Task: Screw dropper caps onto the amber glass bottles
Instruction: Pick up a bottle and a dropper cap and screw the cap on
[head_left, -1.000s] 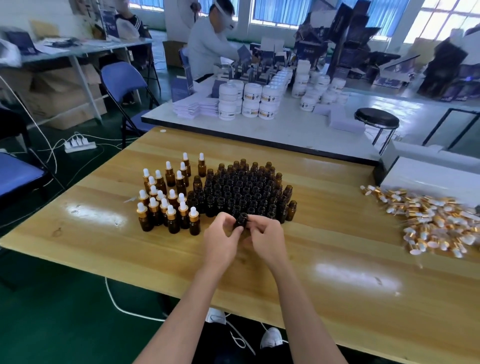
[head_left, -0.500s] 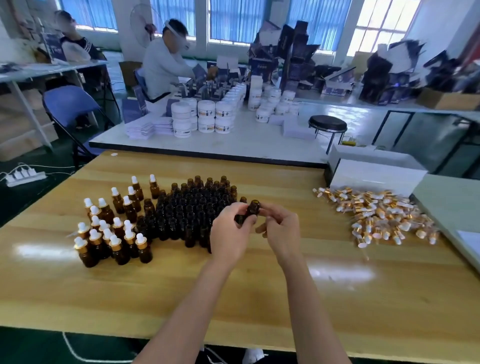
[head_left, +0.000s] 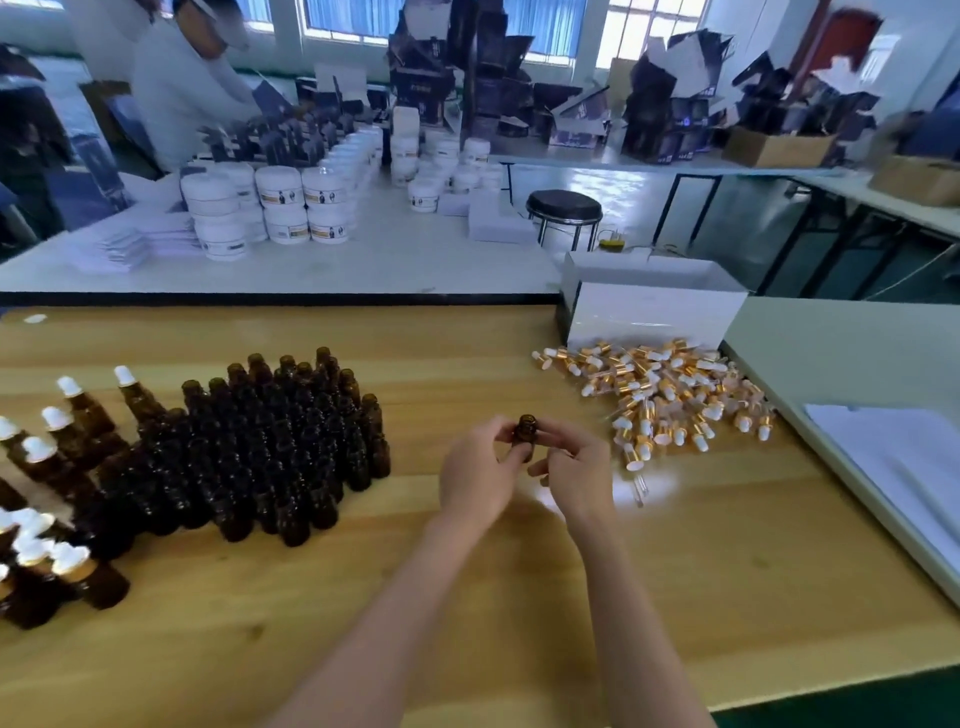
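One uncapped amber bottle is held upright above the wooden table, between both hands. My left hand pinches its body from the left. My right hand touches it from the right with curled fingers. A dense cluster of uncapped amber bottles stands to the left. Capped bottles with white dropper tops stand at the far left. A heap of gold-and-white dropper caps lies to the right of my hands.
A white open box stands behind the cap heap. White paper sheets lie on a grey surface at right. Beyond, a white table holds white jars, and a person works there. A black stool stands behind.
My hands have lifted the bottle away from the cluster and carried it to the right, toward the cap heap. The view has turned right as well.
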